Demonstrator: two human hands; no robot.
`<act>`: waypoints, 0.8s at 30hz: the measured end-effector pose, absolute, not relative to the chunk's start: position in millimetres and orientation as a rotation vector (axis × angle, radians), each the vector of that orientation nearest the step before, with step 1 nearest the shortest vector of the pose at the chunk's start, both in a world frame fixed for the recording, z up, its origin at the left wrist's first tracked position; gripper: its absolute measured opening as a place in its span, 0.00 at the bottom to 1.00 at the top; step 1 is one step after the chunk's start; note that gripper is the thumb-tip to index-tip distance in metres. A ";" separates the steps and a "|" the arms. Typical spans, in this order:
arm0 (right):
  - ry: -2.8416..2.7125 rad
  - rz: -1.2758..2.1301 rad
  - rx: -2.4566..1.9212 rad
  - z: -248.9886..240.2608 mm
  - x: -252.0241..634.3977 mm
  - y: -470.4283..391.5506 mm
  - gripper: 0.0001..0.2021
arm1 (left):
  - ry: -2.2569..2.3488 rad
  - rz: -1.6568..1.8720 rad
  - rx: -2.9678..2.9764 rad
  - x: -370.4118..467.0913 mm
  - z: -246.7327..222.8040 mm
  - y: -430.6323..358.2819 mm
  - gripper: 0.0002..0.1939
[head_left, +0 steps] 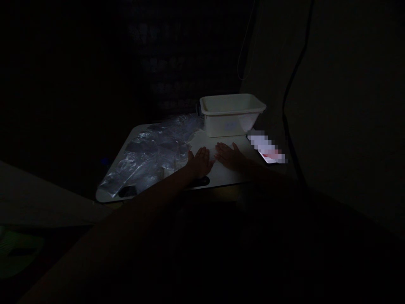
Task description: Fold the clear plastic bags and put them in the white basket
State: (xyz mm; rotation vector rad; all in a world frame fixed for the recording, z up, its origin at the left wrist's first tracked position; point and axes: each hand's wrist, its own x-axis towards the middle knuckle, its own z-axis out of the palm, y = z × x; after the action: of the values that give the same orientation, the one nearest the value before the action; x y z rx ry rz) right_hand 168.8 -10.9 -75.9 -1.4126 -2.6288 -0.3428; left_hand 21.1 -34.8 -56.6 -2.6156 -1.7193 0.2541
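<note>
My left hand lies flat with its fingers stretched out over the pale tabletop. Close beside it, my right hand is also spread flat, thumb apart, its fingers pointing left towards the left one. A faint whitish patch shows between the two hands, too dim to make out. To the left of my left hand, crumpled clear plastic bags cover much of the table. Behind my hands stands a cream plastic tub with an open top.
Right of my right hand lies a lit phone, its screen blurred out. A dark cable hangs down along the right wall. Dark slots are cut near the table's front edge. The surroundings are very dark.
</note>
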 end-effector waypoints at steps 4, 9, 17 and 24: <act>-2.660 -0.321 -1.357 -74.0 162.6 -9.3 0.23 | -1.716 0.246 -2.603 21.5 -56.4 -35.2 0.28; -2.709 -0.193 -1.278 -77.2 149.8 -5.7 0.23 | -1.715 0.267 -2.624 22.3 -54.8 -36.4 0.26; -2.713 -0.265 -1.234 -85.4 150.6 -4.4 0.24 | -1.752 0.246 -2.619 22.7 -55.1 -36.2 0.27; -2.693 -0.281 -1.298 -80.8 150.9 -7.4 0.24 | -1.733 0.269 -2.586 23.4 -54.4 -37.5 0.26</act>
State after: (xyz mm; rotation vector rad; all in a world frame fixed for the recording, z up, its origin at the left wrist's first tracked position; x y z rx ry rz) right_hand 150.9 -7.4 -80.8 -1.2983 -2.6927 -0.2815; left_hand 23.4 -37.5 -54.4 -2.5859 -1.7332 0.2691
